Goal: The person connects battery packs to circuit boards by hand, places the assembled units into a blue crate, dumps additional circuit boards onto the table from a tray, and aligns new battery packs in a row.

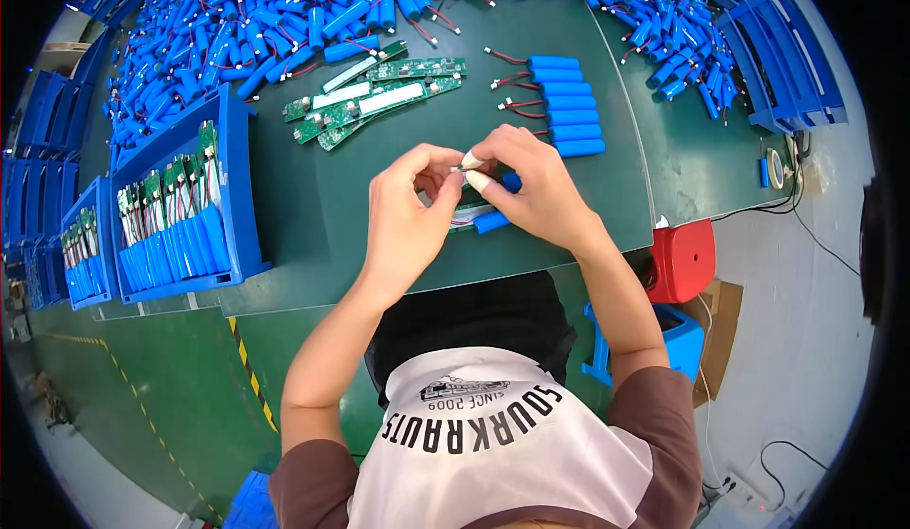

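My left hand [412, 216] and my right hand [536, 192] meet over the near middle of the green table, fingertips pinched together. White finger cots cover my right thumb and a right fingertip. A small green and white piece [462, 171] peeks out between the fingertips; fingers hide most of it. Beneath the hands lie a blue battery cell [491, 222] and a white strip with red wires [464, 215]. Another bit of blue cell [512, 182] shows behind my right fingers. Beyond the hands, several loose green circuit boards [391, 100] overlap, and a row of blue cells [567, 102] lies to their right.
Blue battery cells with red leads [313, 17] heap along the far side. Left, a blue bin [248, 188] holds cells joined to boards, with a smaller bin [102, 197] beside it. Blue racks [787, 55] stand far right. A red stool [684, 262] stands off the table's right edge.
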`<act>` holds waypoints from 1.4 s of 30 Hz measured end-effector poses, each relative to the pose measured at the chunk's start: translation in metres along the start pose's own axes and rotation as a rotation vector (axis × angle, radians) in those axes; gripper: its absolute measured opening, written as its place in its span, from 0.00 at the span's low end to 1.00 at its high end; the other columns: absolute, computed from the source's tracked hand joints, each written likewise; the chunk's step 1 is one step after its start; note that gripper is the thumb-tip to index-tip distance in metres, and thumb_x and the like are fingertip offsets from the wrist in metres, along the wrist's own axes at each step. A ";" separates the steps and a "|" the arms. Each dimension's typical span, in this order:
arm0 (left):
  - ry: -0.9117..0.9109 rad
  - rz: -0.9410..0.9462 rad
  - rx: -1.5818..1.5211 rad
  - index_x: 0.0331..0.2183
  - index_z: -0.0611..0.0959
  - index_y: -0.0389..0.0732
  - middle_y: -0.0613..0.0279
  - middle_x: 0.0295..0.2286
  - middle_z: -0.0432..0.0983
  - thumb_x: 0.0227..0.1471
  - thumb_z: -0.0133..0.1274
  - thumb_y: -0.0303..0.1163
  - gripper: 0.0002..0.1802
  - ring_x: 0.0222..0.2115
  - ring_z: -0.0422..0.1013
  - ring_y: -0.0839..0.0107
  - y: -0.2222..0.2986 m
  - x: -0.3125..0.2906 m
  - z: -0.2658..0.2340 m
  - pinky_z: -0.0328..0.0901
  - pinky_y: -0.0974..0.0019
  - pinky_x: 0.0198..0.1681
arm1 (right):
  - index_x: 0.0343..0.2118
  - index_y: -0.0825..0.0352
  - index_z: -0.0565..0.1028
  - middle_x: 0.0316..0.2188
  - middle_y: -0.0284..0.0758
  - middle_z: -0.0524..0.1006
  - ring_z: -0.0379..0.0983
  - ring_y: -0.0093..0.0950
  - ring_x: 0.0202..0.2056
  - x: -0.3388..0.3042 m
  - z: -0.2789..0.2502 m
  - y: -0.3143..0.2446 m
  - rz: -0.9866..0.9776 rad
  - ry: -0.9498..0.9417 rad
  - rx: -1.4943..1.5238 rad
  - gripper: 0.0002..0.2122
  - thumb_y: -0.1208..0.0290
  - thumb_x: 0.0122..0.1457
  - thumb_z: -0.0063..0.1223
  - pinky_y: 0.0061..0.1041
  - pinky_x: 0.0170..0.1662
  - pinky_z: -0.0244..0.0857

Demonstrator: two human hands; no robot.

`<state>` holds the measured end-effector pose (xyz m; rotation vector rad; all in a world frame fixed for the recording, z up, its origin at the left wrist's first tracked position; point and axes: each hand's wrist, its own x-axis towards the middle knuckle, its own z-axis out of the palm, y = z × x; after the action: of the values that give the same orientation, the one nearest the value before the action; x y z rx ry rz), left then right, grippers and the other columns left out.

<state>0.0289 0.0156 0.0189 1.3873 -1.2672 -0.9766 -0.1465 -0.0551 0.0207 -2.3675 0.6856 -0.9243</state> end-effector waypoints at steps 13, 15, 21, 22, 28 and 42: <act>0.179 0.236 0.683 0.38 0.83 0.34 0.55 0.35 0.73 0.50 0.59 0.19 0.10 0.38 0.69 0.55 0.003 -0.041 -0.023 0.67 0.54 0.40 | 0.31 0.71 0.75 0.24 0.38 0.72 0.70 0.33 0.24 0.034 0.008 -0.003 0.168 -0.230 0.105 0.03 0.79 0.55 0.58 0.31 0.29 0.64; 0.173 0.237 0.660 0.41 0.83 0.31 0.54 0.37 0.73 0.49 0.58 0.16 0.14 0.39 0.70 0.54 -0.008 -0.047 -0.020 0.68 0.54 0.41 | 0.28 0.70 0.73 0.24 0.38 0.73 0.71 0.39 0.24 0.027 0.020 -0.009 0.124 -0.251 -0.045 0.04 0.79 0.51 0.57 0.35 0.27 0.64; 0.201 0.372 0.683 0.42 0.82 0.29 0.52 0.43 0.75 0.48 0.58 0.15 0.15 0.43 0.72 0.52 -0.021 -0.064 -0.016 0.71 0.55 0.44 | 0.28 0.68 0.74 0.23 0.38 0.74 0.73 0.41 0.24 0.005 0.022 -0.028 0.188 -0.254 -0.102 0.03 0.80 0.50 0.56 0.37 0.27 0.64; 0.199 0.371 0.683 0.42 0.82 0.29 0.52 0.43 0.75 0.48 0.58 0.15 0.15 0.43 0.72 0.52 -0.023 -0.065 -0.015 0.71 0.55 0.44 | 0.28 0.68 0.74 0.23 0.38 0.74 0.73 0.41 0.25 0.005 0.023 -0.029 0.205 -0.252 -0.080 0.03 0.80 0.50 0.56 0.37 0.27 0.64; 0.237 0.414 0.713 0.42 0.81 0.26 0.51 0.44 0.75 0.45 0.58 0.13 0.17 0.44 0.72 0.52 -0.030 -0.066 -0.013 0.72 0.55 0.44 | 0.30 0.68 0.74 0.25 0.36 0.74 0.74 0.39 0.27 0.005 0.030 -0.035 0.113 -0.254 -0.124 0.05 0.80 0.49 0.57 0.37 0.28 0.65; 0.230 0.445 0.702 0.40 0.82 0.27 0.57 0.33 0.72 0.42 0.60 0.13 0.18 0.37 0.70 0.56 -0.027 -0.065 -0.016 0.69 0.57 0.40 | 0.31 0.67 0.73 0.27 0.35 0.72 0.73 0.37 0.28 0.011 0.026 -0.033 -0.014 -0.379 -0.193 0.06 0.80 0.49 0.55 0.37 0.26 0.64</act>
<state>0.0416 0.0817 -0.0075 1.5656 -1.7219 -0.0469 -0.1123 -0.0299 0.0291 -2.6184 0.6275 -0.4072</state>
